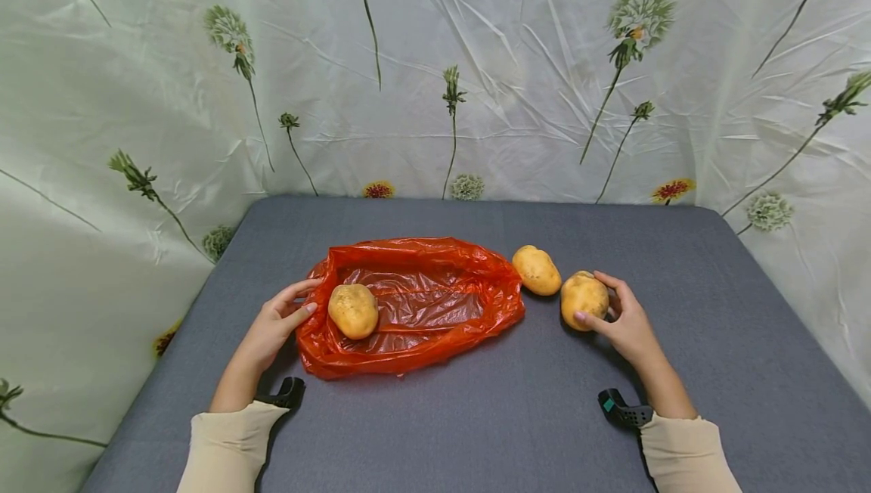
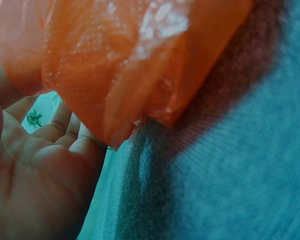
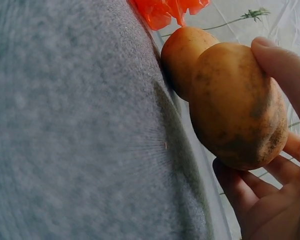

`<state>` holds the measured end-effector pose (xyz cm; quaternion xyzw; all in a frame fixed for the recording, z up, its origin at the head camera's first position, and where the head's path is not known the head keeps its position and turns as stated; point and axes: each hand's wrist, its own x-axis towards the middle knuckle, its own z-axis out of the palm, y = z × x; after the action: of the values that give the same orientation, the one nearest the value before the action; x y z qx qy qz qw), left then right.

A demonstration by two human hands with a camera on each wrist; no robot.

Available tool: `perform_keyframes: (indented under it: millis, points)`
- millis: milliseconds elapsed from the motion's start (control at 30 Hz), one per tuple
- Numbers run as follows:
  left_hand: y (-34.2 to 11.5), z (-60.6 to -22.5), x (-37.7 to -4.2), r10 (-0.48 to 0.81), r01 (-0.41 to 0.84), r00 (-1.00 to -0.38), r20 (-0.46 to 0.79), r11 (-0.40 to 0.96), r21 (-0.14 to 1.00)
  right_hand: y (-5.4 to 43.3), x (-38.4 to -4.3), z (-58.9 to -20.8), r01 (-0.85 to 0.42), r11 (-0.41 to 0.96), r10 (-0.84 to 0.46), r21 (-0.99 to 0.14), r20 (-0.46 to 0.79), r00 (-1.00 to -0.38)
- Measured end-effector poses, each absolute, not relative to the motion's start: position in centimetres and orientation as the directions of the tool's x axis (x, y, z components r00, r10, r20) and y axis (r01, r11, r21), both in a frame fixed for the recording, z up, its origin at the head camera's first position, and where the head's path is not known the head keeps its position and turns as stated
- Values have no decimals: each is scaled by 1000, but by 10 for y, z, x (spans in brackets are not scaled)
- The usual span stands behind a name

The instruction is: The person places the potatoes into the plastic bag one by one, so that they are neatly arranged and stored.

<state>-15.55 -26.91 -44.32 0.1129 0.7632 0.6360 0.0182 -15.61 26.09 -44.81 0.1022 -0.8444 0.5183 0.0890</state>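
Potato (image 1: 582,299) in the right hand (image 1: 627,323), red bag (image 1: 408,359) beside the left

Gripped between thumb and fingers, the potato is at the right of the group, on or just above the grey cloth-covered counter (image 1: 463,432); the views do not settle whether it touches the cloth. The right hand is curled around its near and right sides, and the right wrist view shows dark, earthy smudges on its skin. Just beyond it sits a second potato (image 1: 536,271), close against the right end of the bag and outside it.

The bag lies on the counter with its mouth spread wide and facing up, the thin plastic creased and shiny. A third potato (image 1: 353,311) rests inside, at the left end, near the left hand (image 1: 272,324). That hand touches the bag's left side, its thumb and fingers apart and fairly straight; in the left wrist view the plastic hides some of the fingers.

Each wrist wears a black strapped device, the left one (image 1: 289,393) and the right one (image 1: 622,408), just past the cuffs of cream sleeves (image 1: 227,444). Behind the counter and along its sides hangs a pale, wrinkled curtain (image 1: 531,137) printed with dandelions and other flowers.
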Motion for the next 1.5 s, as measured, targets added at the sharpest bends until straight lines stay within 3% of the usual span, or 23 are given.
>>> perform_keyframes:
  millis: [700, 1500]
  points:
    - [-268, -442, -155, 201, 164, -971, 131, 158, 974, 225, -139, -402, -362, 433, -81, -826, 364, -928]
    - [-257, -421, -147, 180, 119, -980, 84, 193, 974, 186, -147, -396, -471, 330, -193, -818, 430, -882]
